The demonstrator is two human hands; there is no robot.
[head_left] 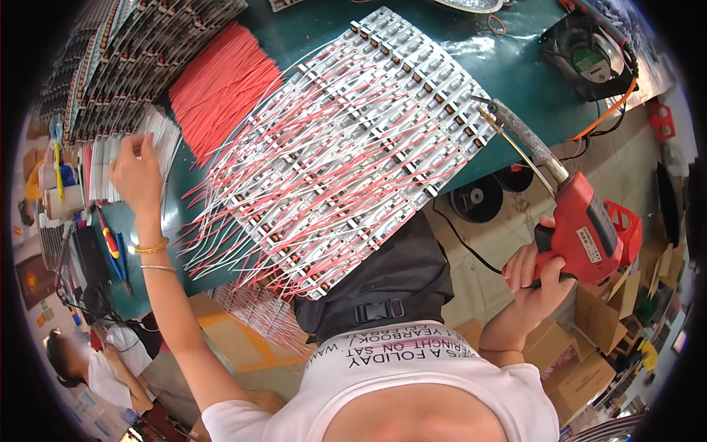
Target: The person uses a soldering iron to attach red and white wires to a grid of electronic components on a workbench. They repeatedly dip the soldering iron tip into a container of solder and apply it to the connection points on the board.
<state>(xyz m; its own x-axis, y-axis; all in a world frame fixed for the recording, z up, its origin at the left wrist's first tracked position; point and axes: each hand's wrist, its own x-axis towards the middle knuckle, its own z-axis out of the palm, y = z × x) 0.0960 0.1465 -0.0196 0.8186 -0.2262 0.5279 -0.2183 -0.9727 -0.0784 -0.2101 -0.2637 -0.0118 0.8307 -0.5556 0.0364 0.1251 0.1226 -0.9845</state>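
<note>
Two hands apart: right hand [534, 276] with fingers clamped on red plastic soldering gun [585, 225], metal barrel pointing up-left toward white strip boards [346, 140] bristling with thin red and white wires. Left hand [136, 173] with fingers pinched on stack of white strips [121, 158]. Beyond those fingers, bundle of red wires [221, 85] on glossy green bench [508, 66]. Black fan [589, 55] above gun; cardboard boxes [589, 361] on floor below.

- A dark green worktable [508, 70] fills the upper middle.
- Right of the worktable, a beige floor [618, 166] holds brown cardboard boxes [589, 361].
- Below the worktable's left end, yellow floor lines [243, 335].
</note>
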